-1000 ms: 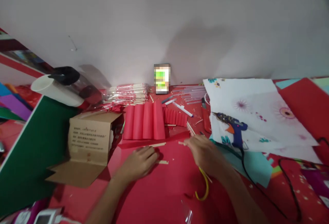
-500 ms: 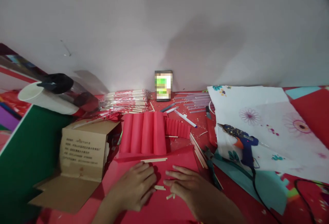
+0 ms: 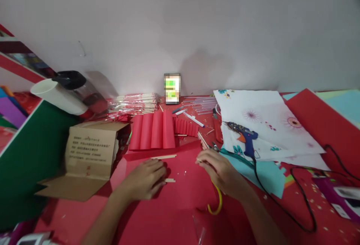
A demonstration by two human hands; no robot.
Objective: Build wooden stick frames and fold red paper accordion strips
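My left hand [image 3: 147, 179] lies palm down on a red paper sheet [image 3: 180, 215], fingers loosely bent. Short wooden sticks [image 3: 170, 180] poke out beside its fingertips; their other ends are hidden. Beyond it, longer thin sticks [image 3: 164, 157] lie across the sheet. My right hand [image 3: 221, 170] is raised near the sheet's right side, its fingertips pinched on a small pale bit that looks like a stick piece [image 3: 199, 160]. Behind the sheet stand red paper rolls [image 3: 153, 130] side by side, with narrower red folded strips [image 3: 186, 127] next to them.
A blue glue gun [image 3: 244, 136] with a black cord lies on flowered white paper [image 3: 267, 117]. Pliers [image 3: 233, 155], a yellow hook-shaped handle [image 3: 216, 203] and a cutter [image 3: 217, 127] are at right. A cardboard box [image 3: 90, 155], cup [image 3: 60, 98] and bundled sticks [image 3: 133, 104] stand left.
My right hand has moved away from my left, to the right and off the sheet's middle. The stick bits that lay beside it are gone from the paper. The view has shifted.
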